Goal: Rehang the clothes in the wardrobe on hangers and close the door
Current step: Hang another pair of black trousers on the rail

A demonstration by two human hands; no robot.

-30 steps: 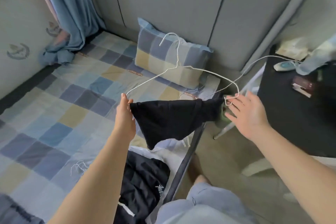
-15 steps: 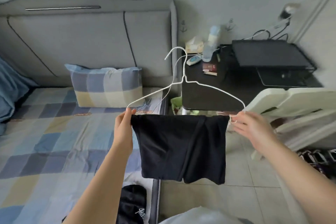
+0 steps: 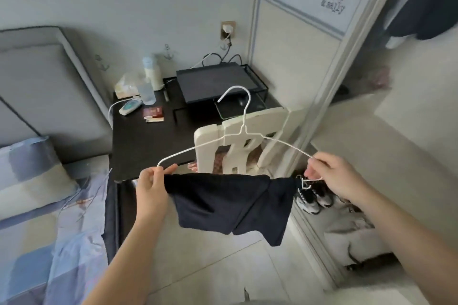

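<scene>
Black shorts [image 3: 230, 203] draped over white hanger [image 3: 244, 131]; left hand [image 3: 151, 181], right hand [image 3: 332, 177] pinch its ends. Hanging in wardrobe [image 3: 371, 82], closing door remain.

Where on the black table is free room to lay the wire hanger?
The front of the black table is bare, from the small red box to its near edge, left of the white chair. The back is crowded: bottles, black metal rack.

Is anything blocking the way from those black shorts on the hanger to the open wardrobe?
Nothing visible does. The black shorts hang on the white hanger right beside the wardrobe opening; the white chair stands behind, off the path.
</scene>
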